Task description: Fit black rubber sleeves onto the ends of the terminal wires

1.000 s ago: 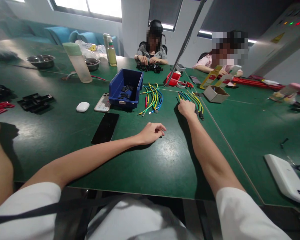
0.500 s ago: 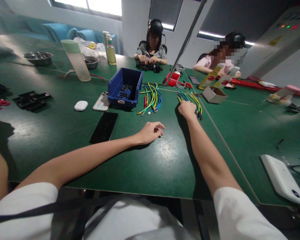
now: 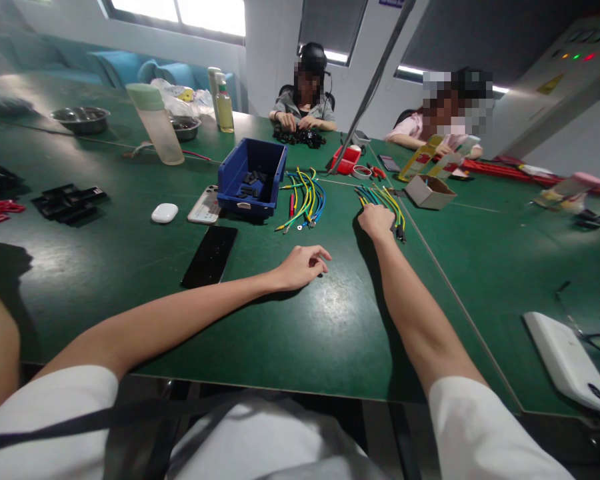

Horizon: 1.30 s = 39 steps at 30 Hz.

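Note:
My left hand (image 3: 304, 267) rests low over the green table, fingers loosely curled and apart, with nothing seen in it. On the right, my right hand (image 3: 377, 221) lies on a bundle of green, yellow and blue wires (image 3: 396, 203), some with black ends. Its back faces me and its fingertips are hidden, so whether it grips a wire does not show. Between the hands and farther off lies a second bundle of yellow, green and blue wires (image 3: 310, 193) with metal ring ends. Beside that bundle stands a blue bin (image 3: 247, 200) holding small black pieces.
A black phone (image 3: 211, 257), a white earbud case (image 3: 165, 213) and another phone (image 3: 205, 205) lie left of the bin. An open cardboard box (image 3: 430, 193) stands beyond my right hand. A white device (image 3: 570, 360) lies at right. Two people sit across the table.
The view has shifted very slightly, so things sit a little lower in it. Both hands keep their places and no object has visibly moved.

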Each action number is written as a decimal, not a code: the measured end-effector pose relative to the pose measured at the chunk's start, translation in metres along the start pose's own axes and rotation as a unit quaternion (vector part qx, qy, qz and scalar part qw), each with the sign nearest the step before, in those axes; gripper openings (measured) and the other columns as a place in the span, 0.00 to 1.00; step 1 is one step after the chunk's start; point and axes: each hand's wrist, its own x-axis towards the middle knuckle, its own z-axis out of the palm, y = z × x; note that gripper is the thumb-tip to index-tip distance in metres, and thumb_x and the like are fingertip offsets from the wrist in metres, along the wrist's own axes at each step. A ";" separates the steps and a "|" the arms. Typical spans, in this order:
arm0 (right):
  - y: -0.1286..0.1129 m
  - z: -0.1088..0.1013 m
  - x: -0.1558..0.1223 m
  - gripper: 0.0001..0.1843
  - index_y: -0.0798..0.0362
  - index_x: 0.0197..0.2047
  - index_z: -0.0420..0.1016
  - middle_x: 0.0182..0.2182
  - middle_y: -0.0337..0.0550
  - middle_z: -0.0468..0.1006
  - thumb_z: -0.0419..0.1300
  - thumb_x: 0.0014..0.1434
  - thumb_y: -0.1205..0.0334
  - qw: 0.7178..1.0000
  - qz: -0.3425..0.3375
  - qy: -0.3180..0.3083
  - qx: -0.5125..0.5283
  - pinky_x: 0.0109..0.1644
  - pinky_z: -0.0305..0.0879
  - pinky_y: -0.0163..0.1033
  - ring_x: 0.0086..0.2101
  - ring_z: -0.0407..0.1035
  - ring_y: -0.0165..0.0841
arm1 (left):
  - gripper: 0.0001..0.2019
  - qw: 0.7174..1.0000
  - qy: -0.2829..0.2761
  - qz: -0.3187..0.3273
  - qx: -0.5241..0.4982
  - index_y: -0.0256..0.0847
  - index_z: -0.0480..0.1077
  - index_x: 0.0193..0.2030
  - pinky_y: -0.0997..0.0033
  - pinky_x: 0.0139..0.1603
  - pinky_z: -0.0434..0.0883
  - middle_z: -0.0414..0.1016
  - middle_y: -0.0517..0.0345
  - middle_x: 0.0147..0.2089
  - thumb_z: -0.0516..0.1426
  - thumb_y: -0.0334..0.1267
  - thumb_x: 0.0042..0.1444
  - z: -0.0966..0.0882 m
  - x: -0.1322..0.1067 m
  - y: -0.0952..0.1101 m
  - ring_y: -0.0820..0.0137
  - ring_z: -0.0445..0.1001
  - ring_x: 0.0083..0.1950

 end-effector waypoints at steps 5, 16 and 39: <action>0.001 0.002 -0.001 0.20 0.60 0.51 0.77 0.46 0.67 0.77 0.50 0.60 0.68 1.000 0.001 0.008 0.005 0.49 0.67 0.49 0.49 0.73 0.52 | 0.14 1.000 -0.006 0.000 0.003 0.32 0.72 0.44 0.74 0.36 0.70 0.79 0.52 0.34 0.51 0.24 0.53 -0.001 0.000 0.000 0.72 0.76 0.33; 0.000 0.002 0.000 0.21 0.60 0.52 0.77 0.48 0.67 0.76 0.49 0.62 0.66 1.000 0.006 -0.002 0.025 0.51 0.66 0.49 0.50 0.72 0.51 | 0.12 1.000 -0.012 0.001 0.014 0.32 0.73 0.44 0.73 0.37 0.71 0.79 0.51 0.35 0.53 0.27 0.55 -0.001 0.001 -0.002 0.71 0.77 0.34; -0.064 -0.036 -0.020 0.29 0.58 0.31 0.79 0.31 0.55 0.80 0.42 0.67 0.52 0.955 -0.068 0.115 0.265 0.38 0.60 0.37 0.32 0.72 0.38 | 0.13 1.000 -0.025 0.001 0.012 0.34 0.77 0.36 0.71 0.41 0.73 0.80 0.53 0.35 0.51 0.26 0.53 -0.001 0.004 -0.004 0.70 0.77 0.37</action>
